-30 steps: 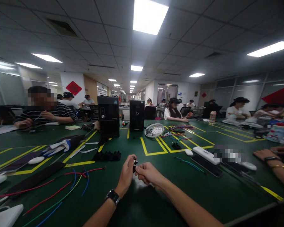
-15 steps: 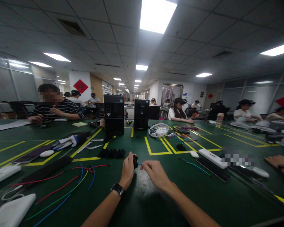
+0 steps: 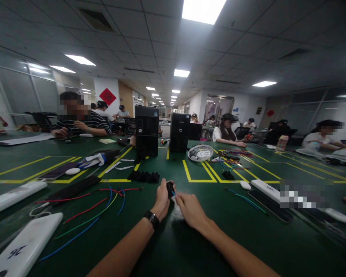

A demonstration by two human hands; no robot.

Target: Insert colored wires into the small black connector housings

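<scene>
My left hand (image 3: 162, 201) is closed around a small black block (image 3: 170, 188), which looks like a plastic connector or terminal piece. Opposite it, my right hand (image 3: 191, 209) pinches a thin blue wire (image 3: 173, 194) whose end meets the block's near face; whether it sits inside cannot be made out. Beyond my hands lies a row of black blocks (image 3: 144, 176). To the left, loose red wires (image 3: 86, 211), a green wire (image 3: 83, 226) and a long blue wire (image 3: 72, 241) lie spread on the green table (image 3: 173, 246).
Two black computer towers (image 3: 147, 130) stand further back, with a white basket (image 3: 200, 153) and tangled wires to their right. White power banks (image 3: 266, 191) and a dark phone (image 3: 270, 206) lie at right. Co-workers (image 3: 80, 125) sit across the table.
The view has shifted, so the scene appears further right and slightly higher. The black block is turned so that more of its face shows. Both hands keep their grip.
</scene>
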